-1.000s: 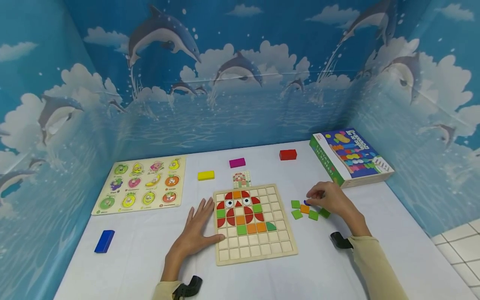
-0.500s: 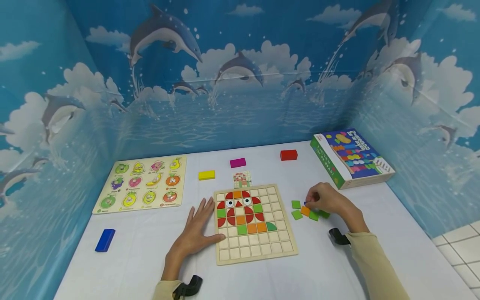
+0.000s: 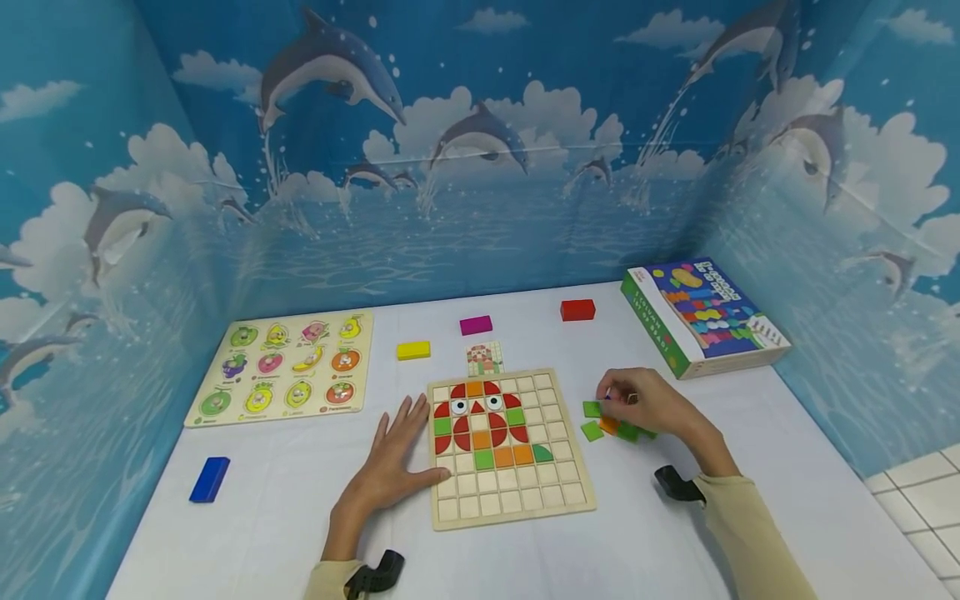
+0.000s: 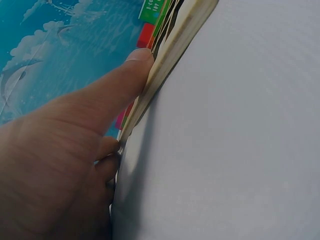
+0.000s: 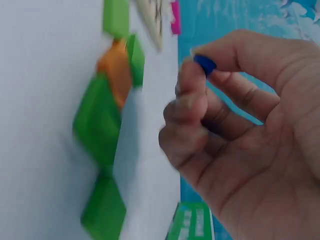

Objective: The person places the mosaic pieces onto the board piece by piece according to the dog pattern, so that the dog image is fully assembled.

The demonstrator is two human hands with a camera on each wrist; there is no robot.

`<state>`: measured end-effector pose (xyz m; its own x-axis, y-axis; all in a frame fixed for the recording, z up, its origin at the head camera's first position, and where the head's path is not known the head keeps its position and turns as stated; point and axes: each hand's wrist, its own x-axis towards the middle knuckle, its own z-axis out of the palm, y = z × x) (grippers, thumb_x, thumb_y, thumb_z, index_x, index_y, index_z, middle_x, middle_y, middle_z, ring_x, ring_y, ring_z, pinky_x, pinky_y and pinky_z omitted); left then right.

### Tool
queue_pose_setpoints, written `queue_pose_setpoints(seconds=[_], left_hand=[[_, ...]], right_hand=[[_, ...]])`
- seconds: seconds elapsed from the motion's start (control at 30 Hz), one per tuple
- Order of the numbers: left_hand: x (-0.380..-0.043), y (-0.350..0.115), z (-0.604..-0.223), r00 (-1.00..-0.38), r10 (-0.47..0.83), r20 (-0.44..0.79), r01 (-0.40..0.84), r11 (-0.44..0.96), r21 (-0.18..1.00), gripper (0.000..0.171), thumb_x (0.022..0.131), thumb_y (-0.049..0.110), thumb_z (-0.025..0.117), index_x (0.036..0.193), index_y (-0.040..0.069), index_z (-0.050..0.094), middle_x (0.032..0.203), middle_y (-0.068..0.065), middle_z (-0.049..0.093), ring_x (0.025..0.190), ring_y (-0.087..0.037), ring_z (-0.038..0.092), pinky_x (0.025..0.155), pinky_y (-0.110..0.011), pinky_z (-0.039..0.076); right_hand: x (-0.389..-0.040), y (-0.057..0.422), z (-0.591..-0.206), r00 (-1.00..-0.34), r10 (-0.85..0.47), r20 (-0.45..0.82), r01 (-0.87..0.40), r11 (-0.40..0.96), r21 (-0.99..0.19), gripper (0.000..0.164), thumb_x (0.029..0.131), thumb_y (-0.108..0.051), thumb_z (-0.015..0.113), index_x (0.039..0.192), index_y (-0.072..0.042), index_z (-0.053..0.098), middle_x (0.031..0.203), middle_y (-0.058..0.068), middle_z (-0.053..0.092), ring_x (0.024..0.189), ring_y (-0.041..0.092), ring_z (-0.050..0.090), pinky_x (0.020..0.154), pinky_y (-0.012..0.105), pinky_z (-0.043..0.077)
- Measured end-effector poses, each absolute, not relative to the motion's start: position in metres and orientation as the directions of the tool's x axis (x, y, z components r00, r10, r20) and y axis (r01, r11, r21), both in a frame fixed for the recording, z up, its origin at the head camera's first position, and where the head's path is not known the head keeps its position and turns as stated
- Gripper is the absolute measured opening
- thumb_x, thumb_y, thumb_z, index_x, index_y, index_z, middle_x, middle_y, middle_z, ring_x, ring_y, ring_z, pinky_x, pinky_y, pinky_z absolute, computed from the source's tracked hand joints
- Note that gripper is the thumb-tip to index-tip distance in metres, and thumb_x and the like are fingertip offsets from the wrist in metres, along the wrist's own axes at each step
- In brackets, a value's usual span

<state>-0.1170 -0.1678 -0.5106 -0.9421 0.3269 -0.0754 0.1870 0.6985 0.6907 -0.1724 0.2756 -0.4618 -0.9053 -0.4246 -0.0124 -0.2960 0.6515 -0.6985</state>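
Note:
My left hand point(image 3: 392, 477) lies with straight, spread fingers along the left edge of a wooden grid board point(image 3: 512, 500). Its thumb rests on the rim, as the left wrist view also shows. Red, green and orange tiles and two eye tiles form a face-like picture on the board. To the right of the board, my right hand point(image 3: 651, 405) pinches a small dark blue piece point(image 5: 204, 64) between thumb and fingertips. Its full shape is hidden by the fingers. Below that hand lie several loose green tiles point(image 3: 592, 431) and an orange tile point(image 3: 608, 426).
A small picture card point(image 3: 484, 358) lies behind the board. Yellow point(image 3: 413, 351), magenta point(image 3: 476, 325), red point(image 3: 577, 310) and blue point(image 3: 209, 480) blocks are spread about. A fruit puzzle board point(image 3: 281, 367) lies at left, a game box point(image 3: 701, 317) at back right. A dolphin-print curtain point(image 3: 480, 242) stands behind.
My right hand has lifted the blue piece from among the loose tiles and shifted slightly left with it. The left hand has stayed in place.

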Motion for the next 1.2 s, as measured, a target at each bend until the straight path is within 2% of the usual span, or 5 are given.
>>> queue_pose_setpoints(seconds=[0.23, 0.4, 0.63, 0.87, 1.2], left_hand=[[-0.115, -0.168, -0.510, -0.943, 0.331, -0.023, 0.218, 0.672, 0.707, 0.113, 0.083, 0.045, 0.092, 0.172, 0.014, 0.029, 0.180, -0.004, 0.023, 0.168, -0.029, 0.005, 0.135, -0.057, -0.004], [-0.116, -0.168, -0.510, -0.945, 0.326, -0.034, 0.210, 0.683, 0.700, 0.115, 0.083, 0.045, 0.092, 0.173, 0.015, 0.028, 0.180, -0.003, 0.021, 0.169, -0.027, 0.004, 0.135, -0.054, -0.006], [-0.117, -0.169, -0.509, -0.939, 0.332, -0.085, 0.187, 0.704, 0.685, 0.115, 0.085, 0.048, 0.090, 0.174, 0.017, 0.023, 0.181, 0.002, 0.016, 0.169, -0.021, -0.001, 0.136, -0.050, -0.008], [-0.117, -0.169, -0.511, -0.940, 0.332, -0.078, 0.191, 0.702, 0.686, 0.114, 0.085, 0.048, 0.090, 0.173, 0.018, 0.025, 0.181, 0.002, 0.017, 0.169, -0.020, 0.000, 0.136, -0.050, -0.007], [-0.117, -0.168, -0.512, -0.940, 0.331, -0.080, 0.189, 0.701, 0.688, 0.114, 0.085, 0.048, 0.090, 0.173, 0.018, 0.025, 0.181, 0.003, 0.016, 0.169, -0.020, 0.000, 0.136, -0.050, -0.007]], right_hand=[[-0.168, 0.256, -0.463, -0.823, -0.562, -0.087, -0.228, 0.467, -0.854, 0.022, 0.090, -0.006, 0.087, 0.110, 0.001, 0.081, 0.086, 0.004, 0.073, 0.072, 0.015, 0.062, 0.062, 0.020, 0.056], [-0.165, 0.241, -0.469, -0.756, -0.650, -0.074, -0.261, 0.403, -0.877, 0.021, 0.088, -0.004, 0.088, 0.108, 0.001, 0.083, 0.084, 0.005, 0.075, 0.071, 0.014, 0.063, 0.063, 0.019, 0.056], [-0.161, 0.229, -0.471, -0.762, -0.644, -0.063, -0.310, 0.448, -0.838, 0.004, 0.092, -0.010, 0.086, 0.096, -0.008, 0.086, 0.081, 0.000, 0.078, 0.070, 0.008, 0.059, 0.064, 0.016, 0.053], [-0.159, 0.227, -0.468, -0.725, -0.685, -0.068, -0.347, 0.449, -0.824, 0.011, 0.095, -0.003, 0.081, 0.104, -0.005, 0.087, 0.093, -0.002, 0.081, 0.079, 0.009, 0.065, 0.074, 0.019, 0.059], [-0.158, 0.223, -0.468, -0.745, -0.663, -0.073, -0.355, 0.488, -0.797, 0.006, 0.092, -0.005, 0.085, 0.093, -0.010, 0.085, 0.080, -0.004, 0.076, 0.069, 0.007, 0.059, 0.064, 0.018, 0.054]])
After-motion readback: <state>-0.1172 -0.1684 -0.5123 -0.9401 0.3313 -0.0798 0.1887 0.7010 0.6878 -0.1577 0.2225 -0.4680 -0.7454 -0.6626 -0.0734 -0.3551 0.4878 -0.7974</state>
